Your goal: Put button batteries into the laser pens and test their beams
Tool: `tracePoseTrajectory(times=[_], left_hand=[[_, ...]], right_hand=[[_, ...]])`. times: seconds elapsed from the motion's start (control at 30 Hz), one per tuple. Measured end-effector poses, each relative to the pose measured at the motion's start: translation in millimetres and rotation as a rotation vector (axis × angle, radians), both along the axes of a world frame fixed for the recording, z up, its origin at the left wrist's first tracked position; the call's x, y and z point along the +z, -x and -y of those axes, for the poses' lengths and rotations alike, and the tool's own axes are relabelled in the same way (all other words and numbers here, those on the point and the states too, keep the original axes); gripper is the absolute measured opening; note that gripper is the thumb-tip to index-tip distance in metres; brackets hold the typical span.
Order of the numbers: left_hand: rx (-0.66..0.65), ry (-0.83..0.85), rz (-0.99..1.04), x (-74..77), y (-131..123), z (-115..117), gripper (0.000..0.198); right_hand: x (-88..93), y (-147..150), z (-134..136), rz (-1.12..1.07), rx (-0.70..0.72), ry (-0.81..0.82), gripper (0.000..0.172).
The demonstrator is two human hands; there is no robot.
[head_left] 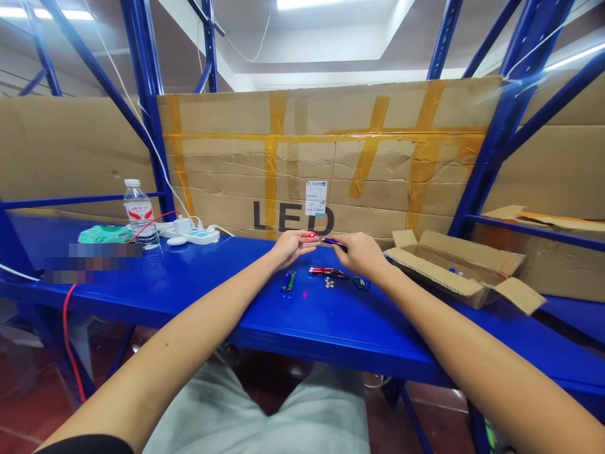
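Head view, largest first: a taped cardboard wall [331, 157] marked LED stands far behind the blue tabletop [265, 315], with an open cardboard box [460, 268] at right. The right hand [362, 252] pinches a blue laser pointer [334, 243] in a narrow grip. Its long axis runs left-right, tip toward the left hand [293, 244] just beside it, which is loosely curled and holds nothing. A red dot [311, 234] glows on that hand's fingers. Nearer lie two pointers [288, 281], a red pointer [326, 272] and button cells [329, 283], too small to count. The held pointer's rear is hidden.
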State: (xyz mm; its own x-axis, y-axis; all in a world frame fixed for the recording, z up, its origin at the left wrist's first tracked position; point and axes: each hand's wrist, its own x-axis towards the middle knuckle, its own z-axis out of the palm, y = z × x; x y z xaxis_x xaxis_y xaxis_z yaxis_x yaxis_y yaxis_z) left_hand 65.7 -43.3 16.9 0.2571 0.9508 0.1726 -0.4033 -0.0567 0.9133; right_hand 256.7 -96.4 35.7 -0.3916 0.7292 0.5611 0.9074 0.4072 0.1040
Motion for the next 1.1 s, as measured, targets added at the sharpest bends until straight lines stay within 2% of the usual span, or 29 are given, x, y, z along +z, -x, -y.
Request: tracePoseTrajectory(times=[0.27, 0.77, 1.1], left_hand=[[0.012, -0.011, 0.028, -0.5, 1.4, -2.8, 0.04], [0.029, -0.018, 0.021, -1.1, 2.9, -3.6, 0.05], [0.047, -0.023, -0.021, 1.4, 0.5, 0.7, 0.045]], right_hand=[[-0.2, 1.5, -0.4, 0.058, -0.029, 0.025, 0.035], [-2.9, 3.3, 0.1, 0.124, 0.077, 0.069, 0.033], [-1.7, 0.6, -2.5, 0.061, 0.096, 0.062, 0.033]])
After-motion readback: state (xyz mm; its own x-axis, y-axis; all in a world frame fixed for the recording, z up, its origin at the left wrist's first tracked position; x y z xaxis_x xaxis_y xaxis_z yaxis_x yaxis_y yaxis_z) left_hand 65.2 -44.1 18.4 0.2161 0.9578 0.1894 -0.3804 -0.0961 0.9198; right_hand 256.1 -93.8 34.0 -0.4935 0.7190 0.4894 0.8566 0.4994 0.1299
